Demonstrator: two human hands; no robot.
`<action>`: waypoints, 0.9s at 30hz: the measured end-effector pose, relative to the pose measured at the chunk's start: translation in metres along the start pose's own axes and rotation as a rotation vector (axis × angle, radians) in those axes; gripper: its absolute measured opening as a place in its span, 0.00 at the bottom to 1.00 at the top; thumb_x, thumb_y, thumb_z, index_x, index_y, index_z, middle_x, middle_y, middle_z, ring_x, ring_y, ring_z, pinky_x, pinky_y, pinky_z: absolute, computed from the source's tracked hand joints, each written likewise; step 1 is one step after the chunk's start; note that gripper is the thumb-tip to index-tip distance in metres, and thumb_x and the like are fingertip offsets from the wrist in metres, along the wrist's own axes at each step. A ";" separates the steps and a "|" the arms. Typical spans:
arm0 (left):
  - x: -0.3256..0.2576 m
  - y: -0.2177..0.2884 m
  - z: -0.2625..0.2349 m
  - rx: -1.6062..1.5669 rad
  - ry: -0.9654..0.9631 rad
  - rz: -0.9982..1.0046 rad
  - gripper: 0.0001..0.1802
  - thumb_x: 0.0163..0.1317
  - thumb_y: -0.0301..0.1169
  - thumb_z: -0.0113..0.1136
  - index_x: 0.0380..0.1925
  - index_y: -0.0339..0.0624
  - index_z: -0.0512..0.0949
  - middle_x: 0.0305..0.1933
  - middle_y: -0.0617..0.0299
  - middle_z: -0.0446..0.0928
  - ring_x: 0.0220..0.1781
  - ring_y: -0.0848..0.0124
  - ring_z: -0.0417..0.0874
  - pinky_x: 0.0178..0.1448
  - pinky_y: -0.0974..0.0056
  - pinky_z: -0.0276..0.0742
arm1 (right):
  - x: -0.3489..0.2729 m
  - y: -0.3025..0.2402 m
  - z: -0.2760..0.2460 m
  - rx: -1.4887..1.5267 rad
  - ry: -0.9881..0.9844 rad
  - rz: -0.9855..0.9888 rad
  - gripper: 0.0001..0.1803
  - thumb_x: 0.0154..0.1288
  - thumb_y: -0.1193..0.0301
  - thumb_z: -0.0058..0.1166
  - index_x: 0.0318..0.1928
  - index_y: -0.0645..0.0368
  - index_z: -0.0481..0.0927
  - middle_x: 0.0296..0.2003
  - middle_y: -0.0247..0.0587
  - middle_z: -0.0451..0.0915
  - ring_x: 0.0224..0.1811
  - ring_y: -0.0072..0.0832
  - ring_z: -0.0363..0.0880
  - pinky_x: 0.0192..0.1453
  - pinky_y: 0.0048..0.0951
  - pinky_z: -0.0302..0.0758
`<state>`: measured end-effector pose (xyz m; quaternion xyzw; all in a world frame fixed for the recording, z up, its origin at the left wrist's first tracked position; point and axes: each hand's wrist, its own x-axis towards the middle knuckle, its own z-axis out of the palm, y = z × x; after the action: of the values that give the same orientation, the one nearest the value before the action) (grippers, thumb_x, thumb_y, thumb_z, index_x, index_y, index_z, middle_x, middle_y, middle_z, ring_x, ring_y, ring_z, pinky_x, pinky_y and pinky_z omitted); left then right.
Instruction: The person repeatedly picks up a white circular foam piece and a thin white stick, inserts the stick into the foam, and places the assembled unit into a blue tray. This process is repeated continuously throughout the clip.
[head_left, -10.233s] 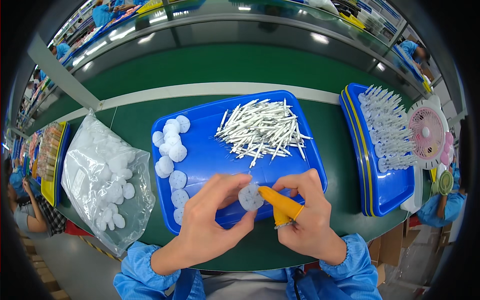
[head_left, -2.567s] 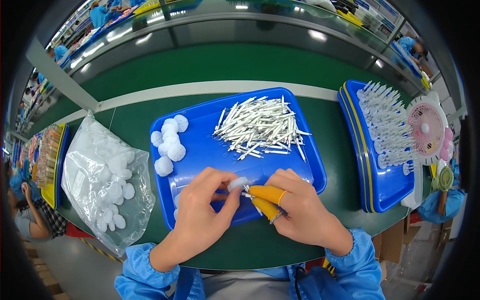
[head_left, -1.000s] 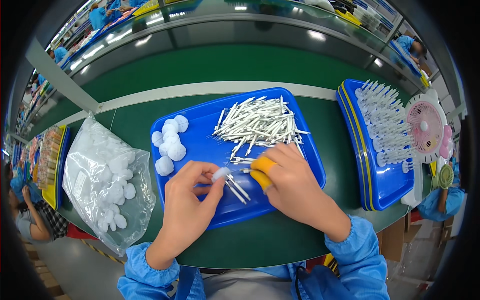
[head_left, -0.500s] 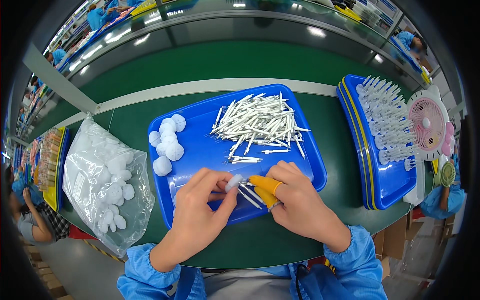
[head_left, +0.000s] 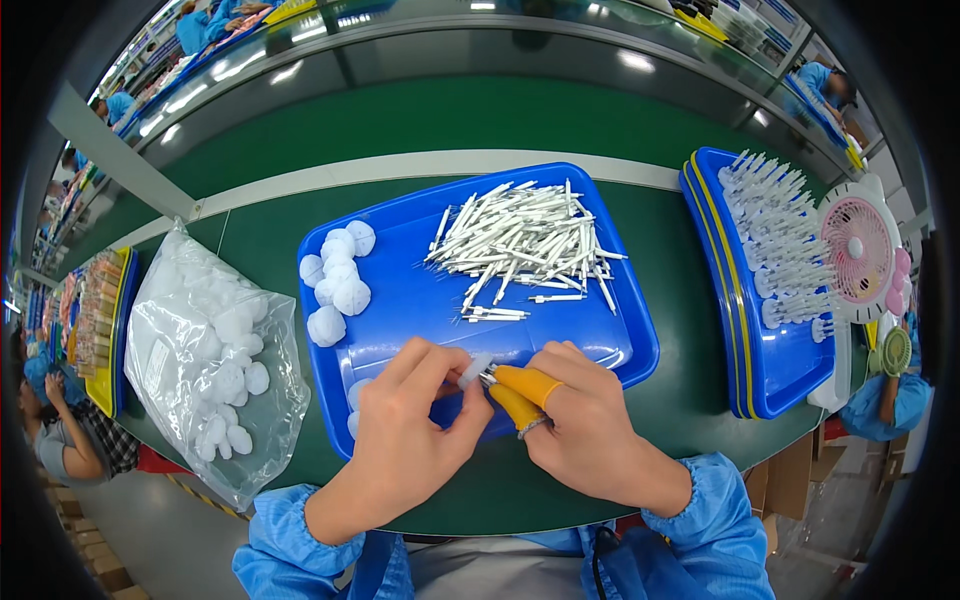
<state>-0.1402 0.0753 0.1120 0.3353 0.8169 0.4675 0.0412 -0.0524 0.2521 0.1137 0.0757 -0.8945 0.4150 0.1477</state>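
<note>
My left hand [head_left: 405, 435] pinches a small round white puff [head_left: 474, 369] between thumb and fingertips, over the near edge of a blue tray [head_left: 410, 310]. My right hand [head_left: 585, 420] is wrapped round yellow-handled pliers [head_left: 524, 384], whose metal jaws meet the puff; exactly what they grip is too small to tell. In the tray's far right part lies a heap of thin white sticks [head_left: 520, 240] with fine wire ends. Several white puffs [head_left: 340, 270] sit along its left side, and more [head_left: 357, 393] are partly hidden by my left hand.
A clear plastic bag [head_left: 215, 360] of white puffs lies to the left. On the right, stacked trays [head_left: 790, 385] hold upright white stick pieces [head_left: 775, 230], beside a pink and white fan [head_left: 855, 245]. A metal rail [head_left: 400, 168] crosses behind the tray. Other people work farther off.
The pliers have shifted slightly left and down, their jaws now right against the puff. Loose white sticks that showed beneath the pliers are no longer visible. Both hands stay close together.
</note>
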 end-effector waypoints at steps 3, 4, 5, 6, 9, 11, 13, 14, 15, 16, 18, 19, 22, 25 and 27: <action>-0.004 0.002 0.004 0.010 -0.008 0.022 0.12 0.59 0.19 0.71 0.43 0.33 0.82 0.37 0.51 0.79 0.32 0.57 0.88 0.33 0.57 0.82 | -0.002 -0.001 0.003 0.011 0.053 0.003 0.19 0.42 0.87 0.62 0.40 0.72 0.85 0.33 0.48 0.77 0.36 0.46 0.76 0.40 0.45 0.71; -0.005 0.002 0.005 0.012 -0.012 0.027 0.12 0.59 0.19 0.71 0.43 0.33 0.82 0.36 0.51 0.79 0.32 0.57 0.87 0.32 0.56 0.81 | -0.002 -0.002 0.007 0.001 0.078 0.010 0.21 0.43 0.87 0.61 0.43 0.70 0.87 0.32 0.47 0.78 0.35 0.45 0.76 0.37 0.43 0.72; -0.006 0.002 0.005 0.021 -0.020 0.027 0.13 0.59 0.19 0.70 0.44 0.33 0.82 0.37 0.51 0.79 0.32 0.56 0.87 0.32 0.56 0.81 | -0.001 -0.003 0.008 -0.010 0.106 0.013 0.23 0.44 0.88 0.61 0.45 0.69 0.88 0.31 0.47 0.80 0.33 0.44 0.77 0.35 0.41 0.72; -0.007 0.000 0.006 0.031 -0.028 0.027 0.13 0.59 0.19 0.70 0.44 0.33 0.82 0.37 0.51 0.78 0.32 0.56 0.87 0.32 0.56 0.80 | 0.000 -0.002 0.009 0.000 0.067 0.056 0.20 0.44 0.87 0.60 0.43 0.70 0.87 0.32 0.49 0.79 0.35 0.46 0.77 0.38 0.44 0.72; -0.005 -0.004 0.004 0.043 -0.032 -0.005 0.12 0.61 0.19 0.70 0.45 0.33 0.82 0.40 0.50 0.78 0.35 0.56 0.88 0.34 0.56 0.82 | 0.007 0.000 0.004 -0.012 0.001 0.143 0.15 0.46 0.85 0.59 0.38 0.71 0.86 0.33 0.53 0.79 0.41 0.51 0.79 0.45 0.49 0.74; -0.002 -0.003 0.002 0.032 -0.007 -0.046 0.10 0.64 0.18 0.69 0.45 0.32 0.82 0.43 0.51 0.78 0.40 0.58 0.89 0.39 0.57 0.87 | 0.018 0.007 -0.010 -0.069 0.022 0.150 0.13 0.48 0.85 0.58 0.37 0.70 0.86 0.33 0.54 0.80 0.42 0.52 0.80 0.46 0.49 0.75; 0.004 0.001 0.000 0.011 0.037 -0.092 0.07 0.67 0.16 0.67 0.44 0.31 0.83 0.46 0.53 0.78 0.46 0.61 0.90 0.47 0.60 0.95 | 0.018 0.030 -0.017 -0.250 0.135 0.112 0.08 0.50 0.86 0.59 0.34 0.73 0.84 0.35 0.53 0.79 0.44 0.52 0.78 0.48 0.47 0.75; 0.006 0.002 -0.002 -0.043 0.023 -0.142 0.07 0.68 0.18 0.68 0.45 0.32 0.84 0.48 0.56 0.77 0.47 0.65 0.89 0.48 0.61 0.95 | 0.019 0.038 -0.023 -0.357 0.151 0.121 0.08 0.50 0.86 0.60 0.33 0.73 0.84 0.36 0.52 0.78 0.44 0.51 0.78 0.49 0.47 0.75; 0.007 0.003 -0.003 -0.057 0.009 -0.157 0.08 0.68 0.18 0.68 0.46 0.32 0.85 0.47 0.56 0.77 0.47 0.66 0.88 0.47 0.62 0.94 | 0.019 0.045 -0.025 -0.465 0.166 0.130 0.07 0.50 0.87 0.60 0.32 0.74 0.84 0.37 0.52 0.78 0.45 0.51 0.77 0.49 0.46 0.75; 0.008 0.004 -0.005 -0.072 -0.005 -0.171 0.08 0.68 0.18 0.68 0.46 0.32 0.85 0.47 0.57 0.77 0.47 0.67 0.88 0.47 0.63 0.94 | 0.018 0.050 -0.024 -0.479 0.156 0.131 0.04 0.50 0.87 0.61 0.30 0.75 0.83 0.38 0.52 0.76 0.47 0.50 0.76 0.50 0.46 0.75; 0.008 0.002 -0.008 -0.093 -0.030 -0.166 0.09 0.68 0.18 0.68 0.47 0.32 0.85 0.45 0.57 0.77 0.47 0.69 0.87 0.46 0.64 0.93 | 0.017 0.048 -0.025 -0.479 0.134 0.114 0.07 0.50 0.87 0.61 0.33 0.74 0.84 0.39 0.52 0.77 0.47 0.50 0.76 0.50 0.46 0.74; 0.008 -0.002 -0.008 -0.102 -0.041 -0.145 0.09 0.68 0.18 0.68 0.48 0.32 0.85 0.45 0.57 0.78 0.46 0.70 0.87 0.46 0.65 0.93 | 0.016 0.046 -0.026 -0.479 0.123 0.106 0.08 0.51 0.87 0.61 0.34 0.73 0.84 0.39 0.52 0.77 0.48 0.50 0.76 0.50 0.46 0.74; 0.008 0.000 -0.009 -0.131 -0.063 -0.179 0.09 0.68 0.19 0.69 0.47 0.32 0.85 0.43 0.58 0.79 0.44 0.72 0.87 0.46 0.65 0.92 | 0.010 0.028 -0.026 -0.238 0.063 0.066 0.12 0.52 0.87 0.60 0.40 0.71 0.84 0.41 0.53 0.79 0.47 0.50 0.76 0.49 0.47 0.73; 0.008 0.004 -0.008 -0.175 -0.072 -0.273 0.08 0.68 0.19 0.69 0.45 0.32 0.84 0.44 0.59 0.80 0.43 0.73 0.87 0.47 0.65 0.92 | 0.005 0.003 -0.029 0.016 -0.114 0.178 0.18 0.51 0.86 0.60 0.46 0.70 0.84 0.42 0.54 0.79 0.47 0.51 0.77 0.49 0.46 0.73; 0.008 0.005 -0.007 -0.197 -0.085 -0.286 0.07 0.67 0.18 0.69 0.44 0.32 0.83 0.45 0.59 0.81 0.43 0.73 0.87 0.47 0.64 0.92 | 0.004 0.000 -0.028 0.055 -0.119 0.163 0.21 0.48 0.85 0.61 0.48 0.71 0.85 0.42 0.51 0.79 0.46 0.50 0.76 0.49 0.46 0.72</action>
<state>-0.1470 0.0764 0.1220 0.2294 0.8040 0.5201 0.1744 -0.0504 0.2738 0.1318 0.0313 -0.8932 0.4449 0.0578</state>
